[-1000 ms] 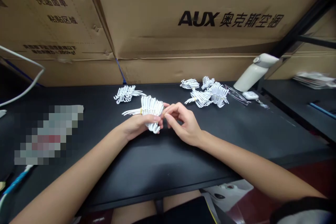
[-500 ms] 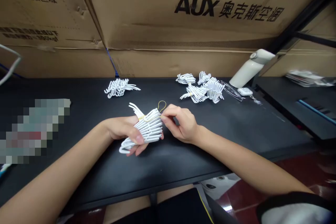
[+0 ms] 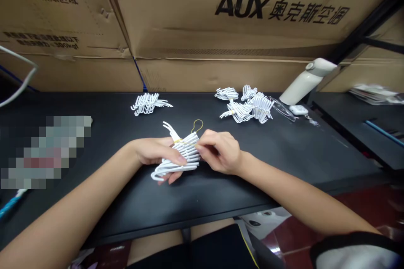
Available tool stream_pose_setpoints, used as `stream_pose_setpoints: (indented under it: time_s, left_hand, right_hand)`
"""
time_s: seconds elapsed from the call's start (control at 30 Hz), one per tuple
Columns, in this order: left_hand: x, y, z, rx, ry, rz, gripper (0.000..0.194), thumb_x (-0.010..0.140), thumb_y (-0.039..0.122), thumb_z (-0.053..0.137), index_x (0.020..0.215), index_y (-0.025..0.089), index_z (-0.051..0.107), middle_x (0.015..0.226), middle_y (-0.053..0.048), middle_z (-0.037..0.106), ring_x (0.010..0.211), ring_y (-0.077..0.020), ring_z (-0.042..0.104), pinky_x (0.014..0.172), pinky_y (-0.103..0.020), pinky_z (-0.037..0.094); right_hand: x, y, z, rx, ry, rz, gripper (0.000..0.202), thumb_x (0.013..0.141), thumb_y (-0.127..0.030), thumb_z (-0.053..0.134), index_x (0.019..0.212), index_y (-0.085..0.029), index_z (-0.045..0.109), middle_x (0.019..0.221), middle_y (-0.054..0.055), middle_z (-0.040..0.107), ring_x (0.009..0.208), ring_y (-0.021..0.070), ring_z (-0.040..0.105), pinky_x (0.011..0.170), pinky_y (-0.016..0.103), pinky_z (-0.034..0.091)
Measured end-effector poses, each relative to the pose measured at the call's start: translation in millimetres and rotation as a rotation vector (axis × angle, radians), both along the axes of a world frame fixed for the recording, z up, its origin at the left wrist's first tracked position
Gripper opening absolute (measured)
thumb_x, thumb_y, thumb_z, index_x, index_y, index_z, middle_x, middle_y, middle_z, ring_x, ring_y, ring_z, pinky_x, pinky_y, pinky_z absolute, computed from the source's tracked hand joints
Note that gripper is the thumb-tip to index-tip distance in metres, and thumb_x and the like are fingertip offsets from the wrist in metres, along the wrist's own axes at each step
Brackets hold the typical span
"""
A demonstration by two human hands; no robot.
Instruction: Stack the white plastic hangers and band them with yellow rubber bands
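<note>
My left hand (image 3: 160,154) is wrapped around a bundle of white bent hooks (image 3: 186,155), its thumb pressed across the front and fingertips showing below. A thin yellow tie (image 3: 198,123) crosses the bundle near its upper end, and a loop of it sticks up above the hooks. At the bundle's right end, my right hand (image 3: 220,151) is closed in a pinch on a strand of this tie. Whether it is a rubber band or a twist tie, I cannot tell.
Another white hook bundle (image 3: 148,104) lies at the back left. Several more bundles (image 3: 238,112) are grouped at the back right, beside a white bottle (image 3: 301,86) and a small white case (image 3: 298,110). Large cardboard boxes (image 3: 189,17) stand behind the black table (image 3: 151,206).
My right fingers have moved slightly down along the bundle's right end, and the yellow strand now runs to them across the hooks. The whole view has shifted a little.
</note>
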State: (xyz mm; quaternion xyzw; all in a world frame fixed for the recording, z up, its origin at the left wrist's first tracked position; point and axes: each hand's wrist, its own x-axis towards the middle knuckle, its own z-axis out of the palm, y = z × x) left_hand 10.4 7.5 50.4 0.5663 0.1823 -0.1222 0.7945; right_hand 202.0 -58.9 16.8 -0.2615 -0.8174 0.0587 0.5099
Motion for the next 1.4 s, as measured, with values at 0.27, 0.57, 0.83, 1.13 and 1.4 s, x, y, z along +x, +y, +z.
stream_pose_setpoints:
  time_s: [0.27,0.57,0.83,1.13,1.4]
  left_hand:
    - [-4,0,1.1,-0.046,0.001,-0.007,0.048,0.073,0.031,0.064,0.117,0.011,0.060,0.055,-0.004,0.063,0.037,-0.0127,0.051,0.032,-0.017,0.036]
    - [-9,0,10.9,-0.121,0.005,-0.056,0.058,0.067,0.032,0.064,0.120,0.009,0.058,0.047,-0.004,0.059,0.028,-0.0110,0.043,0.027,-0.016,0.030]
    - [-10,3,8.8,-0.083,0.052,-0.113,0.046,0.071,0.030,0.069,0.114,0.017,0.060,0.053,-0.005,0.063,0.032,-0.0144,0.050,0.030,-0.020,0.038]
    - [-3,4,1.0,0.311,-0.009,0.145,0.030,0.077,0.035,0.065,0.098,0.016,0.054,0.062,-0.003,0.064,0.040,-0.0108,0.051,0.032,-0.017,0.035]
    - [14,-3,-10.5,0.807,-0.014,0.523,0.052,0.074,0.037,0.066,0.117,0.018,0.046,0.077,-0.003,0.063,0.051,-0.0124,0.053,0.044,-0.021,0.041]
  right_hand:
    - [-2,1,-0.9,-0.373,0.222,-0.054,0.013,0.093,-0.032,0.043,0.090,-0.020,0.044,0.068,-0.001,0.053,0.053,0.0079,0.048,0.049,0.021,0.043]
    - [-4,3,2.1,-0.615,0.292,0.131,0.017,0.092,-0.036,0.045,0.089,-0.020,0.045,0.072,-0.001,0.054,0.061,0.0083,0.053,0.051,0.019,0.045]
    - [-11,1,-5.9,-0.675,0.282,0.145,0.019,0.090,-0.037,0.049,0.090,-0.018,0.051,0.077,0.002,0.061,0.055,0.0089,0.056,0.050,0.022,0.049]
    - [-8,23,-12.9,-0.912,0.528,0.050,0.030,0.086,-0.043,0.053,0.099,-0.017,0.057,0.088,0.004,0.063,0.048,0.0057,0.055,0.040,0.018,0.046]
    - [-9,20,-13.2,-0.915,0.496,0.049,0.042,0.080,-0.044,0.059,0.114,-0.020,0.051,0.108,0.007,0.056,0.067,0.0103,0.060,0.043,0.019,0.051]
